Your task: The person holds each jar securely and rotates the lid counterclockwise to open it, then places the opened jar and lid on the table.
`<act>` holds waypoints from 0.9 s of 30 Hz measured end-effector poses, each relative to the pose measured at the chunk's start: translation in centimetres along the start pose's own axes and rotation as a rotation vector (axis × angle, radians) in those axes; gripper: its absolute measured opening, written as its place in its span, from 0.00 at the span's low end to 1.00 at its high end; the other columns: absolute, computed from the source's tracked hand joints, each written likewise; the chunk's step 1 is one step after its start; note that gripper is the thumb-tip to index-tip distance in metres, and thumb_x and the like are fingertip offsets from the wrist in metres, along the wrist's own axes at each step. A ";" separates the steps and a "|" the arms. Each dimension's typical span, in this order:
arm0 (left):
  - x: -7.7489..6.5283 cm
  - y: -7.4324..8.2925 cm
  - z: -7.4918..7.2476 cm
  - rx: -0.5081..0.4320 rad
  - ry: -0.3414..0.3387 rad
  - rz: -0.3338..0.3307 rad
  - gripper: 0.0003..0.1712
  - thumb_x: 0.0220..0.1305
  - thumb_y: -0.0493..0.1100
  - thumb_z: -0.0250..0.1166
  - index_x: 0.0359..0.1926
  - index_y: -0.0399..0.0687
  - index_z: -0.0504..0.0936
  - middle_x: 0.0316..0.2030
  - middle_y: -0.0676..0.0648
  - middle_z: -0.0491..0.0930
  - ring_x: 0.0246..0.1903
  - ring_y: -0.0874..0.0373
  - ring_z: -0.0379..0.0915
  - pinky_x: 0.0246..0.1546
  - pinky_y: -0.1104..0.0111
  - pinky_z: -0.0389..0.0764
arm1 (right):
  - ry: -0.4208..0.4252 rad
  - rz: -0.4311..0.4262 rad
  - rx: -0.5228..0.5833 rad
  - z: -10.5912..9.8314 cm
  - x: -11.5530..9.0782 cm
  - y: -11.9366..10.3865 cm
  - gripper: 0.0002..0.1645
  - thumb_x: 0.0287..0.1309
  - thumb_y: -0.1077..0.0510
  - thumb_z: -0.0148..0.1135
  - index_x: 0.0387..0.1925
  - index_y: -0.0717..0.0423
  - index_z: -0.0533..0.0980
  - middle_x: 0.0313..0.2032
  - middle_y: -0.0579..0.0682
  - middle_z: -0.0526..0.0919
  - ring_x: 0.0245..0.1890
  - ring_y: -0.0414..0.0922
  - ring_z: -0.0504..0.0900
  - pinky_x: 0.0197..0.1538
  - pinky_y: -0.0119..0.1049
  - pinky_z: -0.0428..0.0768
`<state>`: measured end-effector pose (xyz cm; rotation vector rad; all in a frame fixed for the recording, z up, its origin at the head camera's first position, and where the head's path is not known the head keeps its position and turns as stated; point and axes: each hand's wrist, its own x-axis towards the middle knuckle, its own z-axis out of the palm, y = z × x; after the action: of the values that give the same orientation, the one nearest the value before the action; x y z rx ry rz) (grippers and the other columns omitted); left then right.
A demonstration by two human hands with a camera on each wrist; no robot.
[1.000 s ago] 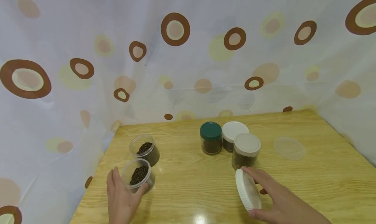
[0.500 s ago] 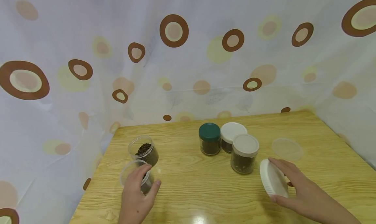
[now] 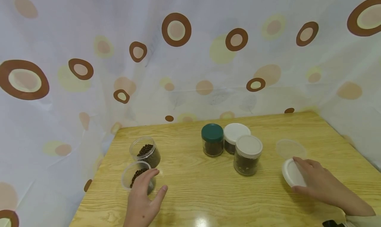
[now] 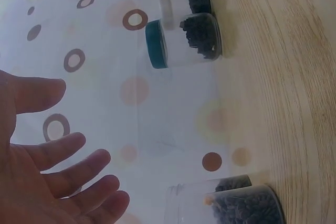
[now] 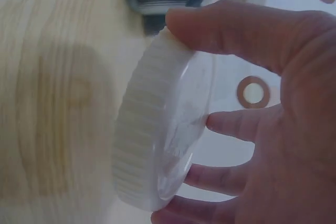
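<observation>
My right hand [image 3: 319, 180] holds a white ribbed jar lid [image 3: 293, 172] by its edge, tilted on its side above the right of the table. In the right wrist view the thumb grips one side of the lid [image 5: 144, 129] and the fingertips the other. My left hand [image 3: 141, 200], thumb spread from its extended fingers, hovers by the nearer uncapped clear jar [image 3: 137, 175] and partly hides it. Small dark brown beans fill part of that jar. Behind it stands a second uncapped clear jar [image 3: 152, 158] with the same beans. The left wrist view shows the left palm with nothing in it.
Three capped jars stand grouped on the wooden table [image 3: 190, 194]: a green-lidded jar [image 3: 212, 139], a white-lidded jar [image 3: 236, 132] and, in front, an off-white-lidded jar [image 3: 247, 161]. A thin translucent disc [image 3: 287, 147] lies to their right. A patterned curtain [image 3: 190, 65] surrounds the table.
My right hand has carried the white lid rightward, away from the off-white-lidded jar. My left hand has left the nearer uncapped jar's side and moved slightly right, with its fingers over the jar's edge.
</observation>
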<state>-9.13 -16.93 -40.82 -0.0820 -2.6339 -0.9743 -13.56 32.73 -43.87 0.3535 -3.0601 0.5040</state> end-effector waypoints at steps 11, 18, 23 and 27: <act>0.1 0.1 0.3 0.018 -0.012 0.001 0.27 0.60 0.47 0.71 0.60 0.46 0.78 0.62 0.42 0.76 0.64 0.41 0.68 0.59 0.40 0.72 | -0.077 0.092 -0.015 1.1 1.2 2.8 0.54 0.45 0.42 0.76 0.61 0.75 0.66 0.52 0.84 0.68 0.50 0.77 0.70 0.45 0.69 0.70; 0.1 0.0 0.2 0.037 -0.036 -0.010 0.30 0.60 0.48 0.71 0.62 0.45 0.76 0.64 0.42 0.74 0.66 0.41 0.66 0.61 0.39 0.70 | -0.092 0.121 0.015 1.5 1.5 3.3 0.53 0.47 0.44 0.75 0.62 0.76 0.64 0.54 0.85 0.65 0.49 0.81 0.68 0.45 0.70 0.70; 0.1 0.0 0.3 0.040 -0.063 -0.017 0.32 0.60 0.49 0.71 0.63 0.44 0.75 0.65 0.40 0.73 0.66 0.40 0.65 0.61 0.38 0.69 | -0.102 0.135 0.031 1.5 1.5 3.5 0.53 0.47 0.45 0.75 0.63 0.76 0.63 0.55 0.85 0.63 0.47 0.84 0.66 0.43 0.71 0.69; 0.0 -0.2 0.3 0.041 -0.066 -0.013 0.32 0.60 0.50 0.71 0.63 0.44 0.75 0.64 0.40 0.73 0.66 0.39 0.66 0.61 0.38 0.69 | -0.093 0.130 0.029 1.7 1.8 3.7 0.54 0.46 0.46 0.75 0.63 0.76 0.62 0.55 0.85 0.62 0.47 0.84 0.65 0.43 0.71 0.69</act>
<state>-9.27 -16.88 -41.14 -0.0888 -2.7170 -0.9363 -16.14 35.18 -46.53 0.1846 -3.1839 0.5527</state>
